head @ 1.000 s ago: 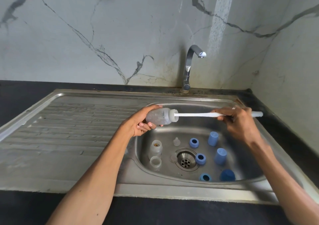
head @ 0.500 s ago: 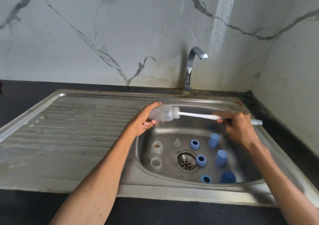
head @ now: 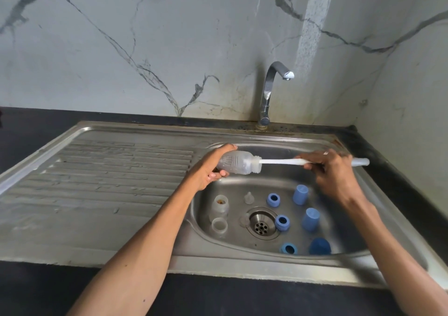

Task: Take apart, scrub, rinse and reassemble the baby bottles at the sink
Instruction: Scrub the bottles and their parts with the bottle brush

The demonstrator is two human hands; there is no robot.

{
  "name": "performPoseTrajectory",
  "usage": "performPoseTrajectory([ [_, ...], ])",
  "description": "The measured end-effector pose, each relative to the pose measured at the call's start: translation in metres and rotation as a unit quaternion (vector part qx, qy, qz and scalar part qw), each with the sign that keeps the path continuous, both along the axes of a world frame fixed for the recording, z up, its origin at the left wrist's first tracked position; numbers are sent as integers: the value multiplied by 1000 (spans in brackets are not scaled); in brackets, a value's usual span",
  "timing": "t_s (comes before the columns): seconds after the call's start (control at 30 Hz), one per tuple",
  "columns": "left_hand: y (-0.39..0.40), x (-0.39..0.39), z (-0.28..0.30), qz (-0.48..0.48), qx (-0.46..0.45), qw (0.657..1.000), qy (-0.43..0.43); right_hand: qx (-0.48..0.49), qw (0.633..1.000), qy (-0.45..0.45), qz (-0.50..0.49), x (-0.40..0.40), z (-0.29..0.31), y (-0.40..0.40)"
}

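- Scrubbing is under way: the clear plastic baby bottle [head: 236, 163] is lying sideways over the steel sink basin [head: 242, 244], with the left hand [head: 210, 169] wrapping its base.
- Right hand [head: 333, 172] is gripping the white bottle brush [head: 286, 161], whose head is sitting inside the neck.
- Two more clear bottles [head: 220, 205], teats, blue rings [head: 273, 200] and blue caps [head: 300, 194] are waiting in the basin; rinsing and reassembly are looking undone.
- Chrome tap [head: 271, 90] is showing no water.

Both forearms are bare, no sleeves in view; the left hand [head: 206, 170] and right hand [head: 334, 172] wear no gloves.
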State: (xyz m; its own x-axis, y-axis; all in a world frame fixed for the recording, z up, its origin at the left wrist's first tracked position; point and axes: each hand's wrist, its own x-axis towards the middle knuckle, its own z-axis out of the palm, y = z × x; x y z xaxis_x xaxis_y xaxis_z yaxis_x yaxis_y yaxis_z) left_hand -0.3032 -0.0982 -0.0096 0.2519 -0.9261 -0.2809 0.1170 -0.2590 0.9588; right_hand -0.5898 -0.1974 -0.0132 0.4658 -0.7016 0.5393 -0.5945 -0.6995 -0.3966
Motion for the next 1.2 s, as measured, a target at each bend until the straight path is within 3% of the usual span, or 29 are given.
performPoseTrajectory([
  [0.13,-1,11,2,9,-10,1000,5,-21,999,-22,-26,-16,7,-15],
  [0.3,2,0,0,12,16,999,-46,-70,997,36,-14,4,5,3],
  [0.47,-1,12,3,55,-37,998,-19,-56,996,-1,-75,-14,18,-4],
  [0.6,-1,7,-8,76,-33,990,-112,-102,989,89,-59,9,11,14],
  [0.77,-6,10,-1,67,-48,994,-67,-70,995,14,-68,-2,20,3],
  [0.97,1,3,-1,66,-45,993,-91,-60,995,59,-50,10,14,17],
  [1.2,8,27,5,135,-101,985,20,35,991,9,-126,-21,21,4],
])
